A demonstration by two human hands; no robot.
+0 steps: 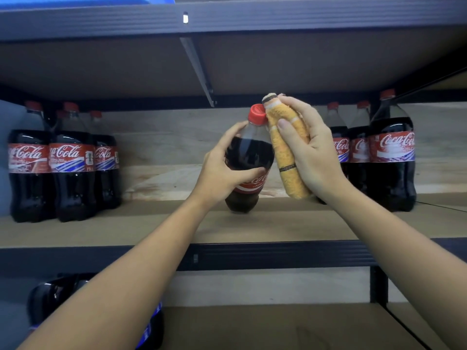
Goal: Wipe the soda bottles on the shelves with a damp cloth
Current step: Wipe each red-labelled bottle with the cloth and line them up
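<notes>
We note left hand [222, 170], fingers curled round glossy dark plastic cola bottle [249, 157]; right hand [310, 152] clamps rolled yellow terry cloth [285, 152] beside its ribbed red cap [257, 116].

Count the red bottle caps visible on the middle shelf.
8: four red plastic caps in the left group, one on the held bottle, three right. More may be hidden.
</notes>
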